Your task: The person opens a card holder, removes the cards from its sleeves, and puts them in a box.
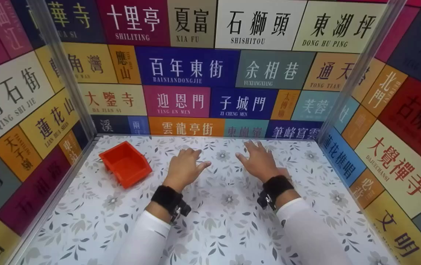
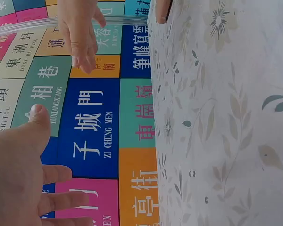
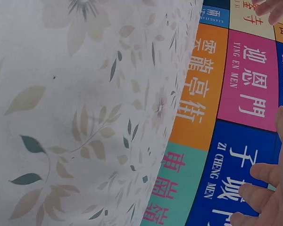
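Observation:
My left hand hovers over the table with its fingers spread and nothing in it. To its left is an orange-red open plastic bin. My right hand is held out the same way, fingers extended and holding nothing. Partly hidden behind the right wrist lies a small brownish-pink thing. In the left wrist view a brown, rounded edge of a thing shows beside the other hand. The right wrist view has the right hand's fingers at its right edge, bare of any object.
A white floral cloth covers the table. Panels with coloured Chinese name signs enclose it at the back and both sides, joined by clear corner strips. Black straps with small cameras sit on both wrists.

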A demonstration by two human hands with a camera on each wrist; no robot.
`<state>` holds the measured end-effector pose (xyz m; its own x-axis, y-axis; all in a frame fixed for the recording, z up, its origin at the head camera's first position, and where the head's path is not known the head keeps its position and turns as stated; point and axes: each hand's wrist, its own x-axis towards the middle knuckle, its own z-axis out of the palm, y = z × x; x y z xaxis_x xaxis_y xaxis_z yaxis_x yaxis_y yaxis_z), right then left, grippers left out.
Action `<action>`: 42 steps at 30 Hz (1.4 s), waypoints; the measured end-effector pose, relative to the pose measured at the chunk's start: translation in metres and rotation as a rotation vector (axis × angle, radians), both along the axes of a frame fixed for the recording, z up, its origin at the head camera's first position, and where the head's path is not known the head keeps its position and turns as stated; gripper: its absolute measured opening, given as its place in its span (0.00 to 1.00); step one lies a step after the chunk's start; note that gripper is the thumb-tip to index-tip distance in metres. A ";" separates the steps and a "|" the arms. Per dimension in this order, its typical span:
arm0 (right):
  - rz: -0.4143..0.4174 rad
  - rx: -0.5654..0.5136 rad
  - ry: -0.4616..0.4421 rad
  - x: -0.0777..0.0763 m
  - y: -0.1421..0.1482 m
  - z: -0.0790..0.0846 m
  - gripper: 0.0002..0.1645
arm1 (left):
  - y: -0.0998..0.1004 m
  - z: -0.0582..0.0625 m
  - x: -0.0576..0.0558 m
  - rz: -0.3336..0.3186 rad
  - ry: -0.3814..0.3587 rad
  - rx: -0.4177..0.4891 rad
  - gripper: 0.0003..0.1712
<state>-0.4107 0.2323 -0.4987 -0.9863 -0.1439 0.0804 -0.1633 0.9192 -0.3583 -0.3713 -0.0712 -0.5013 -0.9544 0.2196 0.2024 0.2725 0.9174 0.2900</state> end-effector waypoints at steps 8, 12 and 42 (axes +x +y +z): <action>-0.045 0.017 -0.012 0.002 0.031 -0.016 0.46 | 0.004 -0.018 0.005 -0.066 -0.062 0.033 0.38; -0.082 0.006 0.018 0.005 0.053 -0.028 0.42 | 0.001 -0.027 0.009 -0.066 -0.097 0.021 0.34; -0.325 -0.137 -0.130 0.032 0.109 -0.071 0.38 | -0.009 -0.070 0.014 -0.058 -0.191 -0.062 0.24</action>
